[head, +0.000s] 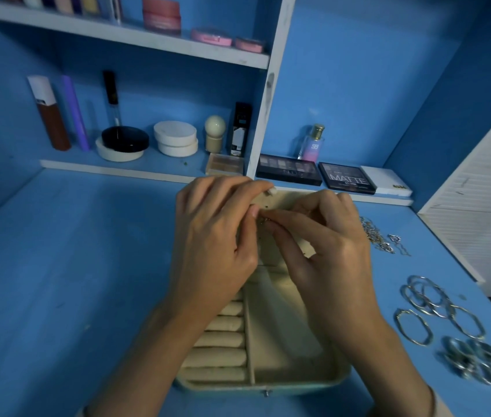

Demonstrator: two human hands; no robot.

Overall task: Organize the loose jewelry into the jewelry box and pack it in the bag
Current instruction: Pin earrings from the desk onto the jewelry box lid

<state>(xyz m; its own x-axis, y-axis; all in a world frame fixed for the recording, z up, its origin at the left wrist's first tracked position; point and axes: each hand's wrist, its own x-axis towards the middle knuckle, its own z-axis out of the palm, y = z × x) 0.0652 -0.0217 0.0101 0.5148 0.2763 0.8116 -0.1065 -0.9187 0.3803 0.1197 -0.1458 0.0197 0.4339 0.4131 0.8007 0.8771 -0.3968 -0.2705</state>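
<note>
A cream jewelry box (283,356) lies open on the blue table, ring rolls on its left side, an open compartment on the right, its lid raised at the back. My left hand (211,236) holds the lid's top edge with curled fingers. My right hand (325,245) pinches a small metal piece of jewelry (264,221) against the lid's inner panel, where both thumbs meet. To the right lie thin chains (376,236), silver bangles (428,305) and a cluster of rings (476,362). No bag is in view.
White shelves at the back hold cosmetics: bottles (48,115), round compacts (175,138), a perfume bottle (312,144) and eyeshadow palettes (346,177). A white slatted cabinet (479,206) stands at the right. Blue tabletop (72,281) stretches to the left of the box.
</note>
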